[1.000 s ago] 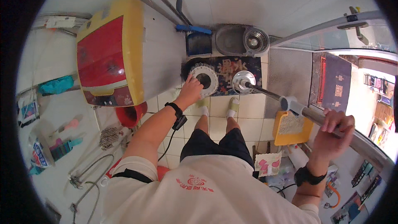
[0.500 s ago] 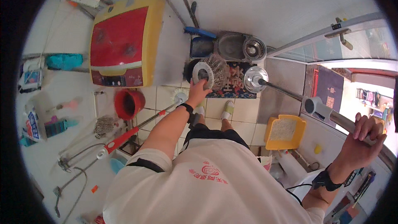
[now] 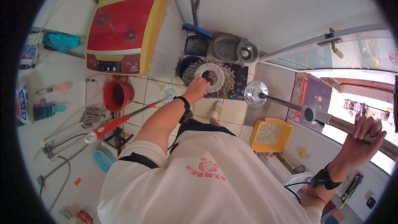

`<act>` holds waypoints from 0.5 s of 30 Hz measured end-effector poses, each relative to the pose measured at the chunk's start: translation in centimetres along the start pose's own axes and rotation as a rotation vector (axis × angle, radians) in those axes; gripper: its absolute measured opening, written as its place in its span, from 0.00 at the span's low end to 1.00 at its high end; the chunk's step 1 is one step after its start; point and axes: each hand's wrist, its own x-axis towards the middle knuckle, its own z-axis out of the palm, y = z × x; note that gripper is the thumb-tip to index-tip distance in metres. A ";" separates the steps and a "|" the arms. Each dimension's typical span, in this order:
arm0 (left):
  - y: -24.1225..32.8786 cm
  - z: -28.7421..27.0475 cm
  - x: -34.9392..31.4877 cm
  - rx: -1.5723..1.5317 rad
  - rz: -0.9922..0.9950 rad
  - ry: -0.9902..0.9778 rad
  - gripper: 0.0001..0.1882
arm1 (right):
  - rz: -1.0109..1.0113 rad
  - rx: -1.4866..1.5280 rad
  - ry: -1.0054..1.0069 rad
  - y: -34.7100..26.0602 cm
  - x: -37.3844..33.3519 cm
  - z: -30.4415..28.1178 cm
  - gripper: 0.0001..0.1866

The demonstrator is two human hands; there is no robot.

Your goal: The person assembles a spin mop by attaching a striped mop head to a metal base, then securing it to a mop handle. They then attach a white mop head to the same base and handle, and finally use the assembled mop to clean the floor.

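A round mop head with a white ring (image 3: 220,74) and grey fringe hangs in front of me, above a dark patterned mat (image 3: 238,82). My left hand (image 3: 199,88) is closed on the near left side of that ring. At the right, my right hand (image 3: 367,135) grips the thick grey end of a mop handle (image 3: 286,104). The handle slants down to the left and ends in a shiny metal disc (image 3: 256,94), which is bare and stands apart from the mop head.
A yellow and red washing machine (image 3: 120,25) stands at the far left, with a red bucket (image 3: 118,94) below it. A grey spin-mop bucket (image 3: 235,49) and blue dustpan (image 3: 196,45) are at the back. A red-handled brush (image 3: 108,128) leans left. A yellow litter tray (image 3: 286,135) lies right.
The mop head has shifted slightly right in the picture. Its fringe, bunched and blurred to the right before, now spreads around the ring. Both hands keep their grip. My view has shifted a little.
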 end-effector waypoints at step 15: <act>2.6 -3.2 -1.1 0.070 0.030 -0.112 0.23 | -0.048 0.192 -0.195 -7.8 2.5 2.5 0.35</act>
